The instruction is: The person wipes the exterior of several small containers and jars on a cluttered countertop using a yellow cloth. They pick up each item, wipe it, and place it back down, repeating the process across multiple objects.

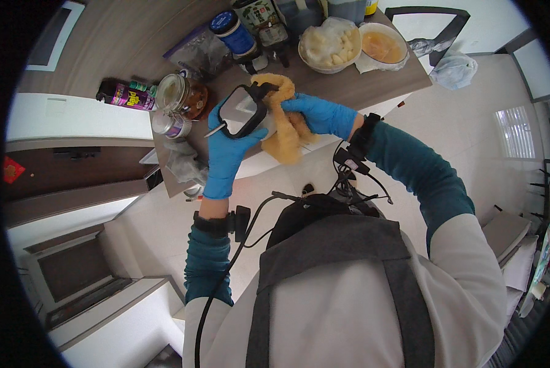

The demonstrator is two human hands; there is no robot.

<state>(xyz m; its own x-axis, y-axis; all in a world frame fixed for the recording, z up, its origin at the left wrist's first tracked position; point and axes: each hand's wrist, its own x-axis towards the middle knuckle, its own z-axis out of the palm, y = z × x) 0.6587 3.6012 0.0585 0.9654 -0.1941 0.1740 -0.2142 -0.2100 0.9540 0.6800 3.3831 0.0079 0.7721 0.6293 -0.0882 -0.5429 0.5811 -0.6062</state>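
My left hand [231, 147], in a blue glove, grips a clear container with a black rim [243, 112] by its side, above the edge of the wood-grain counter. A thin whitish stick-like piece shows by the fingers; whether it belongs to the container cannot be told. My right hand [321, 112], also in a blue glove, is closed on a yellow-orange cloth [284, 133]. The cloth hangs down between the two hands, against the right side of the container. Part of it passes behind the container's black projecting part.
On the wood-grain counter [376, 92] stand a bowl of pale food pieces [330, 46], a bowl with orange contents [383, 46], a blue-labelled jar [233, 34], a clip-top glass jar [178, 94] and a purple-labelled bottle [128, 95]. A grey cloth [185, 161] lies near the left end.
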